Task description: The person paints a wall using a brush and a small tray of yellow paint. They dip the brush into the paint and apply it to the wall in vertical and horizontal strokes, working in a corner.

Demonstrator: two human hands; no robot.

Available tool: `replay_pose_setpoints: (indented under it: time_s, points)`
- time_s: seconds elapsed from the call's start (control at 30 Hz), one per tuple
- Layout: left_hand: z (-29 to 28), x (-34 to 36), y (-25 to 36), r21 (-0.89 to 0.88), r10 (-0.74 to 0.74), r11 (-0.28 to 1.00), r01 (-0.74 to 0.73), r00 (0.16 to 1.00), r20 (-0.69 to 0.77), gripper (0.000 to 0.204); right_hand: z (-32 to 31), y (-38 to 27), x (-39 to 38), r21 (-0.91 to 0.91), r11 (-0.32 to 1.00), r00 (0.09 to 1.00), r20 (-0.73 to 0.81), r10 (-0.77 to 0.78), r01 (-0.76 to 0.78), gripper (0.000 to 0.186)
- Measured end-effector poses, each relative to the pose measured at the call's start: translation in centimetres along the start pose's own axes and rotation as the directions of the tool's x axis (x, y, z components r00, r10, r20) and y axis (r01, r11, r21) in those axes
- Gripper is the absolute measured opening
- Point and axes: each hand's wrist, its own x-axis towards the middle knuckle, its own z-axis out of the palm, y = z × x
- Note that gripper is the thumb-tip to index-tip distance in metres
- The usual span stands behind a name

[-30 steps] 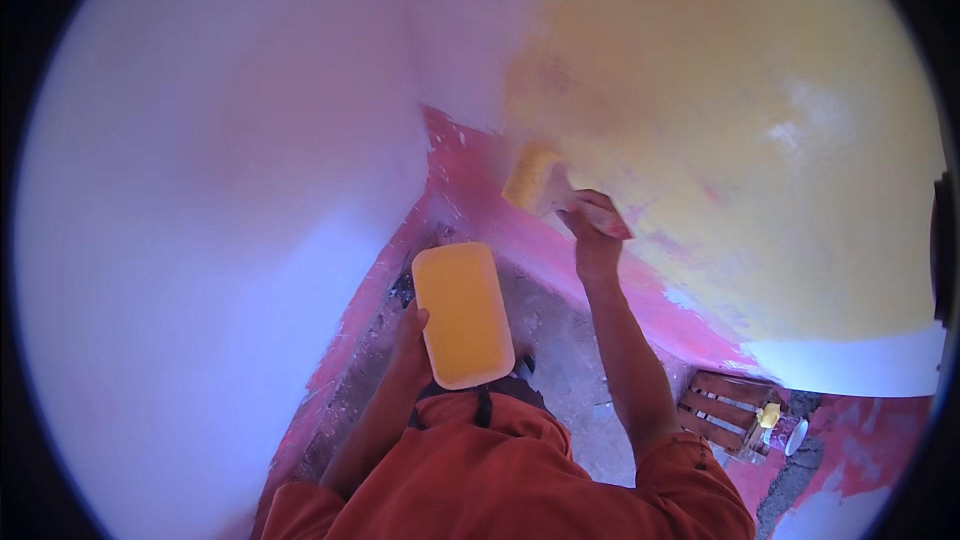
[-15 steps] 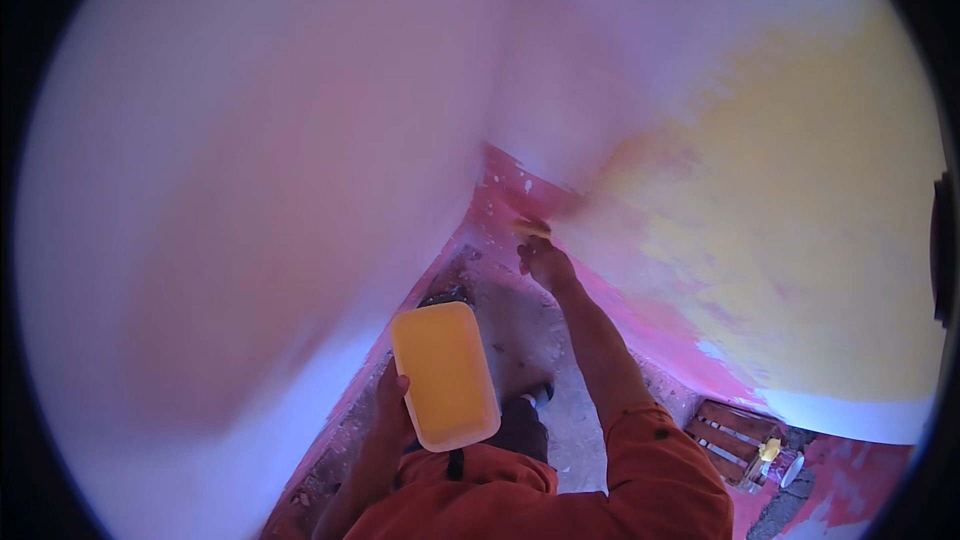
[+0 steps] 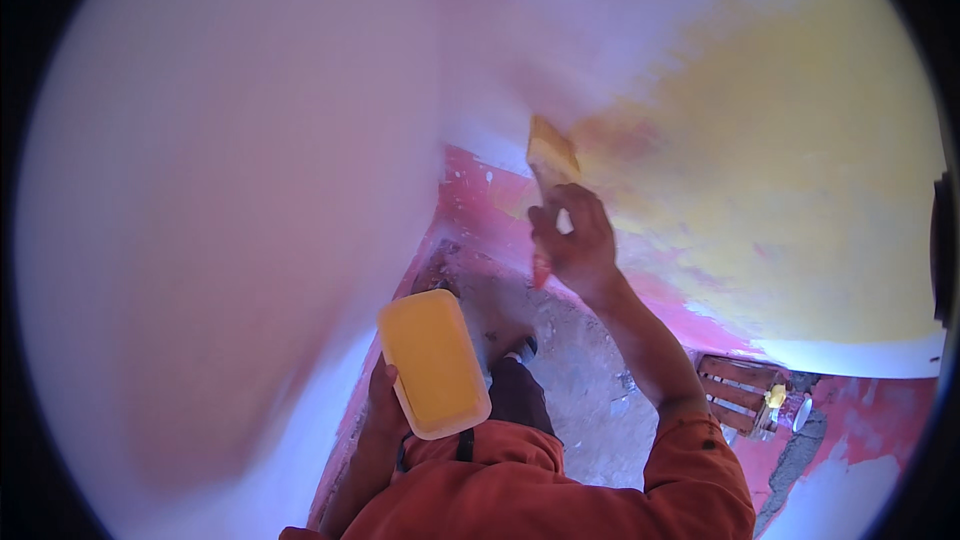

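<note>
A wide paintbrush (image 3: 553, 148) with yellow-coated bristles is gripped by its handle in my right hand (image 3: 580, 240), bristles pointing up in front of the right-hand wall (image 3: 790, 180). Whether the bristles touch the wall I cannot tell. That wall carries a broad patch of yellow paint over white, with pink along its lower part. My left hand (image 3: 385, 385) holds a rectangular plastic tub (image 3: 435, 365) of yellow paint by its left side, at waist height. Most of the left fingers are hidden under the tub.
A plain pale wall (image 3: 230, 190) rises close on my left and meets the right wall in a corner. At lower right stands a wooden slatted crate (image 3: 735, 393) beside a clear container (image 3: 795, 410) with something yellow on it. The floor (image 3: 590, 400) is grey and stained.
My right hand has risen from low near the corner, and the brush now points upward. The tub has shifted slightly left and up in the picture, along with a small turn of the view.
</note>
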Motion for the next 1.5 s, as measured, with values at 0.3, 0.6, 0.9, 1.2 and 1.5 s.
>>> replay_pose_setpoints:
  time_s: [0.3,0.6,0.9,1.2,1.5]
  points:
    - [-0.1,-1.1,-0.3,0.018,-0.001,1.000,0.002,0.997,-0.075,0.078,15.8,-0.9,-13.5,-0.103,0.988,0.943,0.324,-0.078,0.117,0.019]
    - [-2.0,-3.2,-0.9,0.037,-0.004,0.999,0.009,0.990,-0.138,0.076,22.8,-0.8,-22.6,0.153,0.905,0.792,0.556,0.252,-0.396,0.027]
    - [-2.2,-3.8,-1.1,0.053,0.028,0.998,-0.021,0.989,-0.145,0.075,9.2,-2.9,-11.9,0.096,0.919,0.902,0.252,0.350,-0.384,0.042]
    - [-1.1,-3.3,-0.6,0.098,0.023,0.995,-0.013,0.995,-0.098,0.076,22.2,-0.3,-18.2,0.143,0.870,0.750,0.584,0.311,-0.472,0.018]
    - [-2.3,-4.1,-1.4,0.055,0.045,0.998,-0.039,0.992,-0.117,0.075,8.1,-0.4,-6.9,0.107,0.907,0.899,0.223,0.377,-0.407,0.031]
